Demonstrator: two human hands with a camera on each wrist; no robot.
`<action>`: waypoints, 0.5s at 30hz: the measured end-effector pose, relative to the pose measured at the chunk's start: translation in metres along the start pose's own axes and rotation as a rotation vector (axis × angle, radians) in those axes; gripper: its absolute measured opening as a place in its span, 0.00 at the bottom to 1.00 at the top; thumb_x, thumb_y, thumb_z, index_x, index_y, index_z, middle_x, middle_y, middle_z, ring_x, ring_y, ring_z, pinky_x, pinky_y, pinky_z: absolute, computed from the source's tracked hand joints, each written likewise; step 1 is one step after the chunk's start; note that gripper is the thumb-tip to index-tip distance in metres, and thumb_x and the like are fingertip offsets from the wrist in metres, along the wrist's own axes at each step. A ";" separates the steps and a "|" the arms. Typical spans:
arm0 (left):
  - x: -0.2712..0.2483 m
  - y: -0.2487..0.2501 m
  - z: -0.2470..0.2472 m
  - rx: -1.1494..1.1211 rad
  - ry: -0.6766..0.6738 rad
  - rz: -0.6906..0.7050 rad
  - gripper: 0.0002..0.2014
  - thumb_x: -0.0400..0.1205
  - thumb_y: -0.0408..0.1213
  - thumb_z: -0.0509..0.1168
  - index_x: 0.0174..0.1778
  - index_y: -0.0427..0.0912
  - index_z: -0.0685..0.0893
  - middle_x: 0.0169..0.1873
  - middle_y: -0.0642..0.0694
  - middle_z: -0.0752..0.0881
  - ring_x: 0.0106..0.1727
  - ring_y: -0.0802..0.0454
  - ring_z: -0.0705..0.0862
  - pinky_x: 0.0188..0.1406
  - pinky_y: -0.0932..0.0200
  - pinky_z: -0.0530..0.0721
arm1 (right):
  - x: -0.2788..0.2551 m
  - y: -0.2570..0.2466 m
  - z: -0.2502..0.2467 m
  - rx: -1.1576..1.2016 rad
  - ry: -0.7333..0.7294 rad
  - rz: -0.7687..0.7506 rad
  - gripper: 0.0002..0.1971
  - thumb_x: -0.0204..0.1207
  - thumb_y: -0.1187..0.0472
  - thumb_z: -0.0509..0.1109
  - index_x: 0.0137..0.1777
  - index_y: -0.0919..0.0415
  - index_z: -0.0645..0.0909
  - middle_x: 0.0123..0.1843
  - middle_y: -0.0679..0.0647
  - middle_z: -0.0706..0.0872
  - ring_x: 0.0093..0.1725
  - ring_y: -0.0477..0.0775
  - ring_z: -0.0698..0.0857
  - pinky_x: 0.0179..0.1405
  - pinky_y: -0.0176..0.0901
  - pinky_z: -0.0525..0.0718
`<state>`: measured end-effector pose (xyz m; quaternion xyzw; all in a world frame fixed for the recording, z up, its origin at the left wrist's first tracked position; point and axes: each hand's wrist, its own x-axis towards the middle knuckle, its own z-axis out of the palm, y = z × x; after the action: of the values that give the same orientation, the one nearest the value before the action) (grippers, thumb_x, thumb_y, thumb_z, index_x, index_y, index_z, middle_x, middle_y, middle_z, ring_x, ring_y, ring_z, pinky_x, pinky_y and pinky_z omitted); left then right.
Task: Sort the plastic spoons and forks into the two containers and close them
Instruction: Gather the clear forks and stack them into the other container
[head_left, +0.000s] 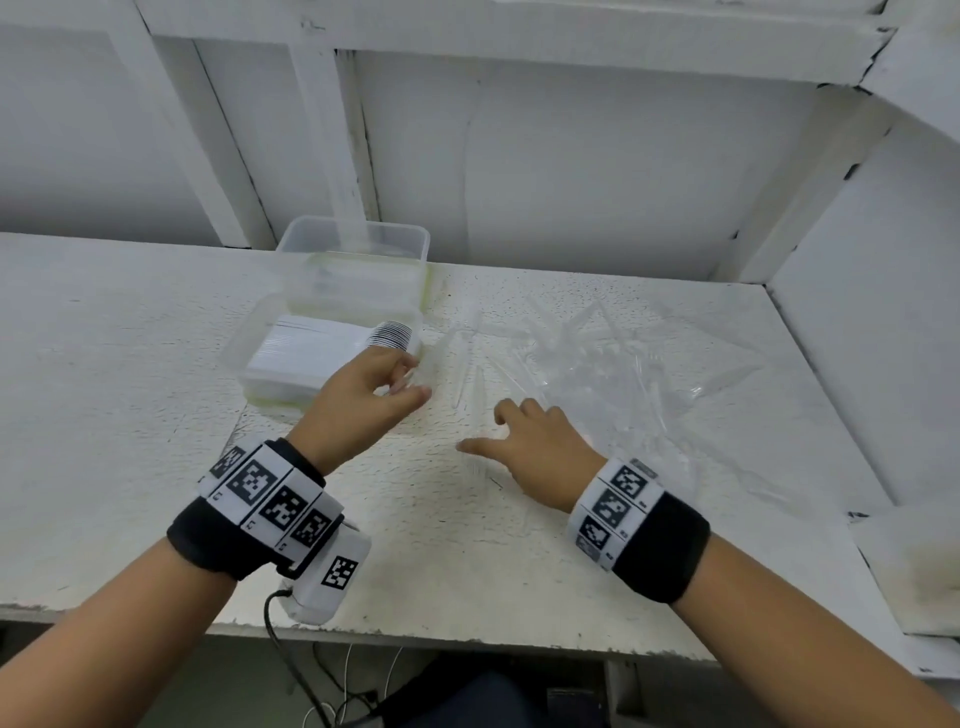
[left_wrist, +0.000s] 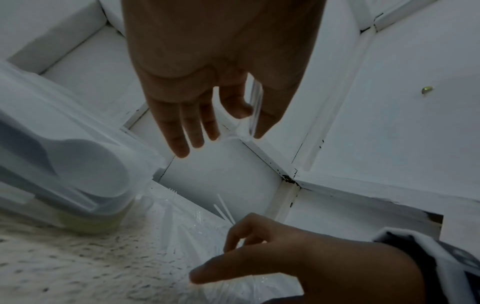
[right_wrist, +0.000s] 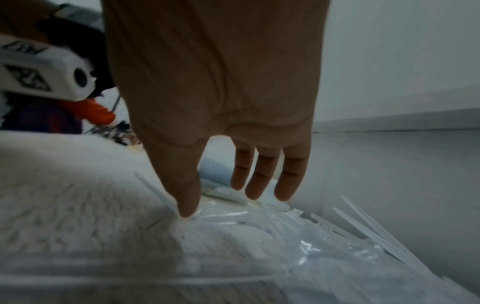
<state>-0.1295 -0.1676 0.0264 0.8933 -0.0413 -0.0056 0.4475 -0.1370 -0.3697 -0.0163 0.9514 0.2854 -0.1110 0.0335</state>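
Two clear containers stand at the left middle of the table. The near container (head_left: 244, 345) (left_wrist: 85, 185) holds a stack of white spoons (head_left: 311, 348); I see nothing in the far container (head_left: 353, 241). My left hand (head_left: 413, 379) (left_wrist: 253, 121) hovers beside the near container and pinches a clear plastic utensil (left_wrist: 255, 96) between thumb and forefinger; its head is not discernible. My right hand (head_left: 485, 428) (right_wrist: 218, 202) is spread low over the table, thumb tip touching a crinkled clear bag (head_left: 649, 395) (right_wrist: 259, 236). Several clear forks (head_left: 597, 358) (right_wrist: 363, 226) lie on and around the bag.
A few loose clear utensils (head_left: 467, 384) lie between my hands. White wall panels and beams (head_left: 332, 130) rise right behind the containers. A raised white ledge (head_left: 909, 561) borders the table on the right. Cables (head_left: 311, 691) hang below the front edge.
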 end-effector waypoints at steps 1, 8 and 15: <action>-0.002 0.000 -0.001 -0.024 -0.014 0.012 0.13 0.77 0.33 0.68 0.30 0.32 0.73 0.60 0.57 0.80 0.58 0.67 0.77 0.57 0.67 0.73 | 0.004 -0.004 0.001 -0.040 -0.012 -0.024 0.30 0.81 0.68 0.54 0.79 0.39 0.60 0.75 0.61 0.62 0.70 0.63 0.66 0.63 0.56 0.67; -0.007 -0.008 -0.006 -0.202 -0.231 0.018 0.15 0.77 0.36 0.69 0.41 0.23 0.80 0.51 0.67 0.87 0.65 0.79 0.71 0.65 0.68 0.63 | 0.018 -0.008 0.017 -0.094 0.020 -0.151 0.20 0.79 0.68 0.61 0.69 0.50 0.73 0.73 0.56 0.71 0.70 0.64 0.69 0.61 0.58 0.70; 0.002 -0.008 -0.002 -0.449 -0.218 0.005 0.32 0.62 0.81 0.55 0.28 0.53 0.83 0.37 0.59 0.86 0.51 0.58 0.82 0.62 0.56 0.72 | 0.006 0.005 0.020 0.219 0.452 -0.404 0.06 0.73 0.59 0.68 0.44 0.55 0.87 0.43 0.49 0.88 0.44 0.57 0.87 0.35 0.46 0.84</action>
<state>-0.1267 -0.1616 0.0214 0.7654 -0.0894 -0.1101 0.6278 -0.1327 -0.3733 -0.0371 0.8741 0.4549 0.0685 -0.1558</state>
